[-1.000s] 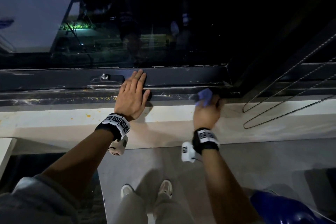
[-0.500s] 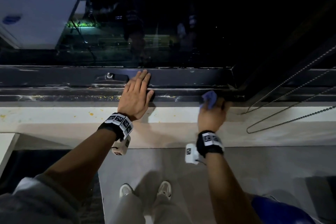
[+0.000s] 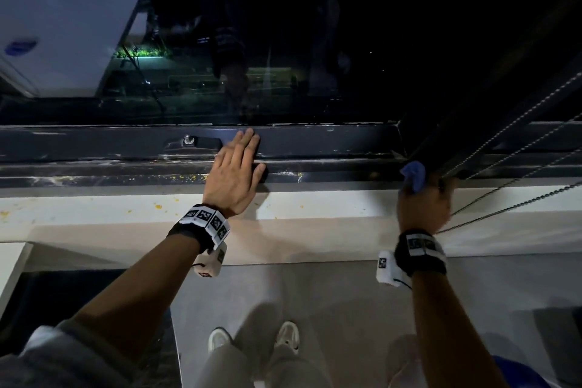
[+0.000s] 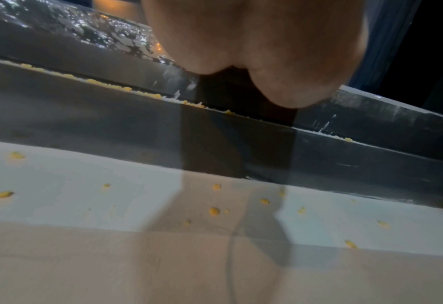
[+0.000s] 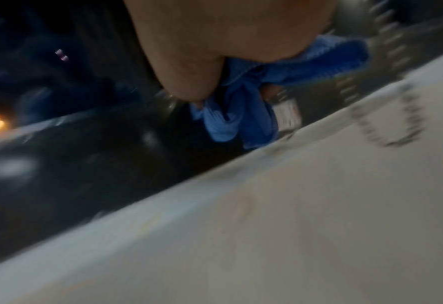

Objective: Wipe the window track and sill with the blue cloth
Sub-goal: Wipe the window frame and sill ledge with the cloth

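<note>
Window glass (image 3: 283, 41) dark, fills everything above the track, reflections only. Sill (image 3: 330, 208) pale, runs full width directly below the track; yellow crumbs (image 4: 214, 211) scattered on it, mostly on the stretch under and left of the left hand. Track (image 3: 126, 167) dark metal channel between glass frame and sill, smeared white, more yellow crumbs in a line along its near lip. Floor (image 3: 315, 293) grey, below the sill, person's two white shoes (image 3: 285, 335) on it. Bead chains (image 3: 519, 205) hang in loops across the sill at the track's right end. Left hand (image 3: 234, 176) lies flat across the track near its middle, fingers straight and together, tips on the frame rail above the track, holding nothing. Right hand (image 3: 423, 205) at the track's right end, fingers curled around the cloth (image 3: 414, 175), clamped on it. Cloth is blue, bunched, sticking out above the knuckles and, in the right wrist view, hanging below the palm down into the track against the sill edge (image 5: 231, 121). That view is motion-blurred. Small latch (image 3: 195, 142) on the frame rail just left of the left fingertips.
</note>
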`<action>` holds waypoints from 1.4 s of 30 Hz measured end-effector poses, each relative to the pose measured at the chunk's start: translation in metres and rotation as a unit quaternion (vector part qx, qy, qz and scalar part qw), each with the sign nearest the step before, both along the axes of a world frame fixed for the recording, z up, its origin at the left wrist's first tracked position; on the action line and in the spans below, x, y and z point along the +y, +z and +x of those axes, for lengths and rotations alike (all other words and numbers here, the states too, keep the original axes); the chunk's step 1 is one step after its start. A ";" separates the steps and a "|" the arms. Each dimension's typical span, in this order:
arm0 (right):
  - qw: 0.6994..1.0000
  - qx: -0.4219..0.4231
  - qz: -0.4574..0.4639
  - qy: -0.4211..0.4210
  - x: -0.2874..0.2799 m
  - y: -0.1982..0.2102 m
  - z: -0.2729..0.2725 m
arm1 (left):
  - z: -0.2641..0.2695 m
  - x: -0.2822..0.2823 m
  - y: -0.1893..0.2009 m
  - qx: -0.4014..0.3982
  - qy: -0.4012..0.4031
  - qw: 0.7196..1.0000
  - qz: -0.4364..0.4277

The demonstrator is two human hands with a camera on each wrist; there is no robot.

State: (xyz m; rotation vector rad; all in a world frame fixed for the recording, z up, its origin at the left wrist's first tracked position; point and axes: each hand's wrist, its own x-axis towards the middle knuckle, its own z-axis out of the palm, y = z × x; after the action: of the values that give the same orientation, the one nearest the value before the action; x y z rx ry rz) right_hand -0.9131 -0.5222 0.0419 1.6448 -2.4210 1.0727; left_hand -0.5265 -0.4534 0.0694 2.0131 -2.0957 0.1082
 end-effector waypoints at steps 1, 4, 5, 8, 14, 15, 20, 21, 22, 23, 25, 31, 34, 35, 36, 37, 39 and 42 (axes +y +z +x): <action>1.000 -0.005 0.006 0.020 -0.002 -0.004 0.011 | 0.000 0.000 0.001 0.003 -0.002 1.000 0.001; 0.997 -0.027 -0.004 0.066 0.012 -0.013 0.064 | 0.000 0.001 0.004 0.024 -0.012 1.000 0.003; 0.995 -0.038 -0.002 0.096 0.023 -0.013 0.087 | 0.001 0.002 0.007 0.032 -0.018 0.999 -0.001; 0.981 -0.030 0.033 0.191 0.051 -0.006 0.148 | 0.002 0.003 0.026 0.030 -0.046 0.997 -0.050; 0.992 -0.055 0.026 0.114 0.036 -0.008 0.125 | 0.057 0.006 0.060 0.005 0.062 0.990 -0.124; 0.992 -0.066 0.033 0.101 0.036 -0.014 0.127 | 0.071 0.005 0.055 0.033 0.067 0.991 -0.110; 0.979 -0.058 0.027 0.192 0.064 -0.015 0.209 | 0.099 -0.003 0.028 0.168 0.062 0.982 -0.053; 0.973 -0.053 0.039 0.221 0.074 -0.008 0.226 | 0.098 -0.004 0.027 0.168 0.074 0.982 -0.042; 0.968 -0.040 0.051 0.244 0.079 -0.001 0.237 | 0.097 -0.004 0.027 0.168 0.078 0.982 -0.031; 0.964 -0.023 0.061 0.257 0.079 0.003 0.239 | 0.098 -0.003 0.027 0.168 0.075 0.983 -0.022; 0.964 0.006 0.058 0.259 0.072 0.000 0.219 | 0.103 -0.001 0.031 0.176 0.058 0.983 -0.008; 0.988 -0.040 0.003 0.152 0.052 -0.017 0.179 | 0.102 -0.003 0.031 0.185 0.063 0.981 0.015; 0.973 -0.049 0.036 0.224 0.071 -0.011 0.233 | 0.103 -0.004 0.029 0.190 0.060 0.980 0.015; 0.963 -0.053 0.050 0.261 0.079 -0.005 0.249 | 0.104 -0.004 0.029 0.194 0.058 0.979 0.013; 0.954 -0.043 0.058 0.290 0.086 0.002 0.261 | 0.104 -0.004 0.028 0.197 0.057 0.979 0.009; 0.947 -0.031 0.064 0.313 0.088 0.011 0.267 | 0.104 -0.003 0.028 0.198 0.057 0.978 0.005; 0.940 -0.019 0.049 0.337 0.088 0.022 0.262 | 0.104 -0.003 0.026 0.192 0.058 0.980 0.000; 0.950 -0.025 -0.014 0.311 0.081 0.028 0.219 | 0.105 -0.004 0.025 0.182 0.056 0.982 -0.004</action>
State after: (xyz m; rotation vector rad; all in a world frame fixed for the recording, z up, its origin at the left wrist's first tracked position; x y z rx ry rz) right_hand -0.6946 -0.4415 0.0697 2.4786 -1.9231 1.1976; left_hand -0.4218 -0.4572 0.0943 1.9674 -1.7543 -0.2167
